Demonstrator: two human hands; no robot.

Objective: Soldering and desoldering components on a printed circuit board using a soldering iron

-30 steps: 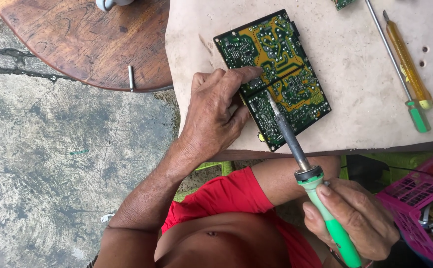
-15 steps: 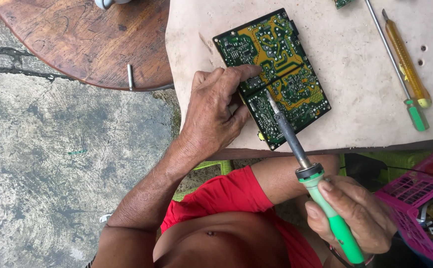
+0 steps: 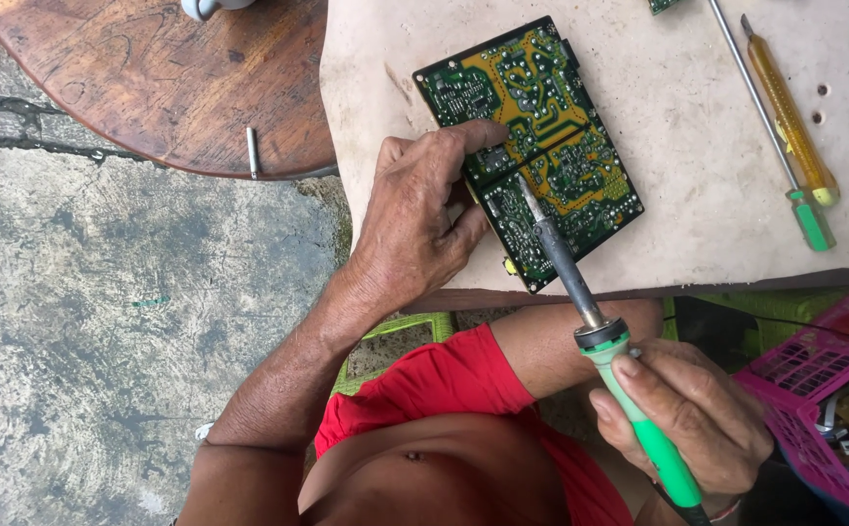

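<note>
The circuit board (image 3: 531, 146) lies flat on the table (image 3: 697, 146), solder side up. The left hand (image 3: 415, 219) presses down on the board's left edge, fingers loosely curled, gripping nothing. The right hand (image 3: 682, 414), below the board off the table edge, is closed around a green-handled soldering iron (image 3: 600, 341), tip touching the board's middle. Two screwdrivers (image 3: 790, 127) sit to the right of the board.

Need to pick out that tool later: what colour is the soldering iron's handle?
Green, on the soldering iron in the right hand; head view.
</note>
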